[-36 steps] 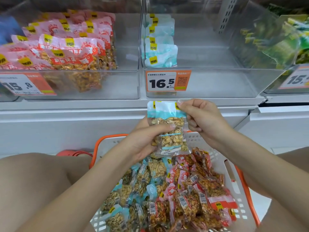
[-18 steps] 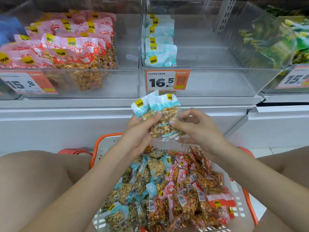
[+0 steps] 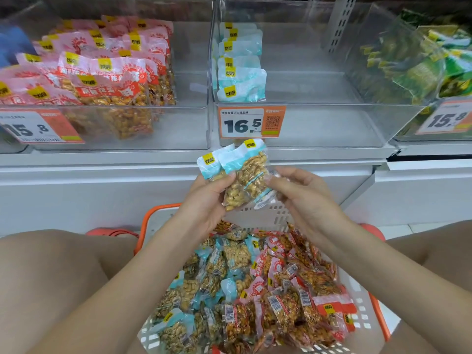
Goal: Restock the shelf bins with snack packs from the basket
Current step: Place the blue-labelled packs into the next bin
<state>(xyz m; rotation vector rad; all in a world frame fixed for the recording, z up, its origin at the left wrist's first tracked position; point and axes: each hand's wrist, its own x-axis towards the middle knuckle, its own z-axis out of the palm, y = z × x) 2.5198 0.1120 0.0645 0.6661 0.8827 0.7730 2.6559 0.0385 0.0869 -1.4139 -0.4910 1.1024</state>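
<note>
My left hand (image 3: pixel 204 200) grips two blue-topped peanut packs (image 3: pixel 245 180), fanned apart, just below the middle shelf bin (image 3: pixel 319 123). My right hand (image 3: pixel 304 198) pinches the right edge of the front pack with its fingertips. That clear bin holds a short row of the same blue packs (image 3: pixel 240 70) at its left side. Below my hands stands the white basket with an orange rim (image 3: pixel 263 215), filled with several blue packs (image 3: pixel 219 272) on the left and red packs (image 3: pixel 301 290) on the right.
The left bin (image 3: pixel 127 131) is stocked with red peanut packs (image 3: pixel 107 80). A bin of green packs (image 3: pixel 413 65) stands at the right. Orange price tags (image 3: pixel 251 121) hang on the bin fronts. My bare knees flank the basket on both sides.
The single upright pack became two packs fanned in my left hand and tilted. My right hand dropped from the pack's top corner to its right edge.
</note>
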